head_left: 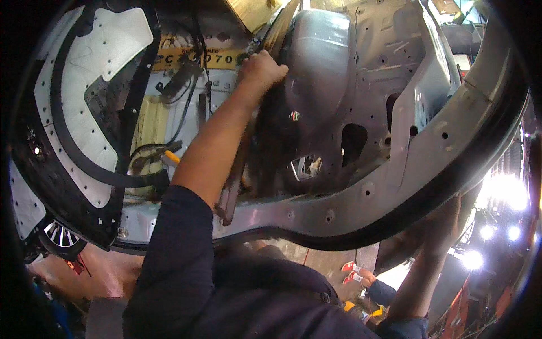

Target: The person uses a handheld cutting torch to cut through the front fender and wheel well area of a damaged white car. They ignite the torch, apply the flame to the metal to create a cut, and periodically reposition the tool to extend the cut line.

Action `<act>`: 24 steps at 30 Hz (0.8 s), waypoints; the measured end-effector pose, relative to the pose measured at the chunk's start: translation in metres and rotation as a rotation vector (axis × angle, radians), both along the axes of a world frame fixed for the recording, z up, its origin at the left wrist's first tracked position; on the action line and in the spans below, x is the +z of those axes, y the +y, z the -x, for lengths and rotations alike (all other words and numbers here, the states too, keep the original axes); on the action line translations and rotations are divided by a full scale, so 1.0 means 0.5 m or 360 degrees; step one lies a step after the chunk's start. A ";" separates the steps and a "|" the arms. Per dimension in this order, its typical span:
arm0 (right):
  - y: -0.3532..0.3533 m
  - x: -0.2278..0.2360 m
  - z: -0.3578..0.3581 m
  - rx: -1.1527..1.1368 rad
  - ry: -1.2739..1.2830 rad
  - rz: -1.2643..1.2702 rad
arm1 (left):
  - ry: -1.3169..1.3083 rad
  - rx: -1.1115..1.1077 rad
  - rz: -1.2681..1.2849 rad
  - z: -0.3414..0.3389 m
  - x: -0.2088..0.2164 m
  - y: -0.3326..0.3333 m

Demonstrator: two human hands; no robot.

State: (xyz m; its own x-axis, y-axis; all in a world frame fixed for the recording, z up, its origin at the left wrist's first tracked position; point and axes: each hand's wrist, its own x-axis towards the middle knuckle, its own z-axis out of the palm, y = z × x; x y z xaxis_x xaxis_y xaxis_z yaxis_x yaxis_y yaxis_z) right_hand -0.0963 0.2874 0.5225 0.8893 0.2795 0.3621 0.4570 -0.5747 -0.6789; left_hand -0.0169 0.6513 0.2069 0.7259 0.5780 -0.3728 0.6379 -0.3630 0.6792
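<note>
My left hand (pixel 261 72) is closed around a long brownish bar (pixel 232 189) inside a bare car body. The bar slants from the top middle down to the near door sill (pixel 265 213), and its near end rests over the sill. Its material is hard to tell. Right of my left hand rises a rounded grey metal hump (pixel 320 62) in the body panel. My right arm (pixel 432 260) reaches up along the outside of the door opening at the right. The fingers of my right hand are hidden behind the black rubber edge seal (pixel 451 169).
A panel with white padding (pixel 127 42) stands at the left. Behind my left forearm are a yellow plate (pixel 195 59), loose black cables (pixel 195 93) and an orange piece (pixel 171 156). A cardboard box (pixel 251 12) sits at the top. Below, another person's red shoes (pixel 351 272) show.
</note>
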 end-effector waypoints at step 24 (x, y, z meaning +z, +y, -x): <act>-0.489 -0.137 -0.061 0.0848 0.0416 -0.0443 | 0.0148 0.0215 0.0478 0.728 0.243 -0.460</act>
